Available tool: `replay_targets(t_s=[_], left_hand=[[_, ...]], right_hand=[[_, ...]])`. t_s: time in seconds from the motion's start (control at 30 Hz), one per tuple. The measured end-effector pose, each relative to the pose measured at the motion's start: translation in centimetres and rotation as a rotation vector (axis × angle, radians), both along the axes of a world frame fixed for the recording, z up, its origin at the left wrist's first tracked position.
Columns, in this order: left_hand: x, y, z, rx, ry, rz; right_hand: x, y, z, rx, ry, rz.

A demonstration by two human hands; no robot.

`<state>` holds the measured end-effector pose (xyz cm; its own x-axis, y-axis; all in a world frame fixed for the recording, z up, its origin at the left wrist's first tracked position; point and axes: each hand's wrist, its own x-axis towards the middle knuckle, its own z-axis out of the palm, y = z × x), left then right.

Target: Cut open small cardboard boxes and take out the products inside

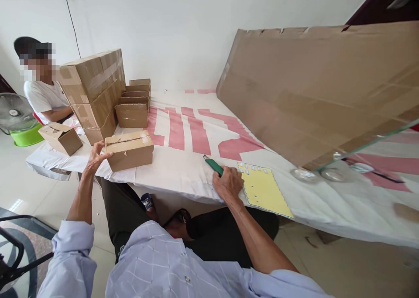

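My left hand [96,157] reaches out to a small taped cardboard box [130,150] on the white cloth-covered table [183,176]; its spread fingers touch the box's left end. My right hand [228,183] is closed on a green-handled cutter [213,166] near the table's front edge. Just right of that hand lies a yellow backing sheet [265,189] with a row of round stickers along its top.
A tall stack of cardboard boxes [93,90] and a row of smaller ones [134,101] stand at the back left. An open box [61,137] sits by a seated person [44,95]. A large cardboard sheet [321,84] leans at right. A fan [15,112] stands far left.
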<state>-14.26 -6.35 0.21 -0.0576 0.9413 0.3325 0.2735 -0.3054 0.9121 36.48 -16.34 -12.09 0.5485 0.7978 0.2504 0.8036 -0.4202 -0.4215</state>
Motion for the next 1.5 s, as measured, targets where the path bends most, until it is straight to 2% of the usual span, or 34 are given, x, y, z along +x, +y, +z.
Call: replay_targets(t_s=[0.1, 0.2, 0.4, 0.63, 0.9, 1.07, 1.2, 1.3, 1.37, 1.43, 1.5], left_hand=[[1.2, 1.3, -0.1, -0.013, -0.081, -0.127], [2.4, 1.4, -0.8, -0.028, -0.113, -0.182], [5.8, -1.2, -2.6, -0.029, -0.092, -0.275], [10.1, -4.7, -2.7, -0.061, -0.03, -0.419], [11.2, -6.3, -1.8, -0.039, 0.059, -0.401], [11.3, -7.2, -1.9, 0.007, 0.091, -0.38], [11.6, -8.1, -2.3, 0.051, 0.083, -0.357], [11.7, -8.6, -2.5, 0.058, 0.117, -0.355], [11.8, -8.7, -2.3, 0.055, 0.139, -0.364], [12.1, -8.8, -2.0, 0.071, 0.161, -0.369], [12.6, -8.9, -1.5, 0.121, 0.192, -0.375]], right_hand=[[0.2, 0.0, -0.2, -0.009, -0.001, 0.016], [0.4, 0.1, -0.4, -0.019, -0.005, 0.018], [0.5, 0.1, -0.7, -0.025, -0.007, 0.014], [0.6, -0.1, -0.4, -0.005, 0.005, 0.012], [0.3, -0.2, 0.3, -0.027, 0.012, 0.029], [0.2, -0.4, 0.4, -0.019, 0.034, 0.033], [0.2, -0.4, 0.8, 0.086, 0.074, 0.039], [-0.4, -0.2, 2.2, 0.289, 0.229, 0.118], [-1.3, 0.0, 3.8, 0.41, 0.407, 0.258], [-2.4, 0.3, 5.3, 0.448, 0.558, 0.424], [-3.4, 0.6, 6.5, 0.422, 0.631, 0.531]])
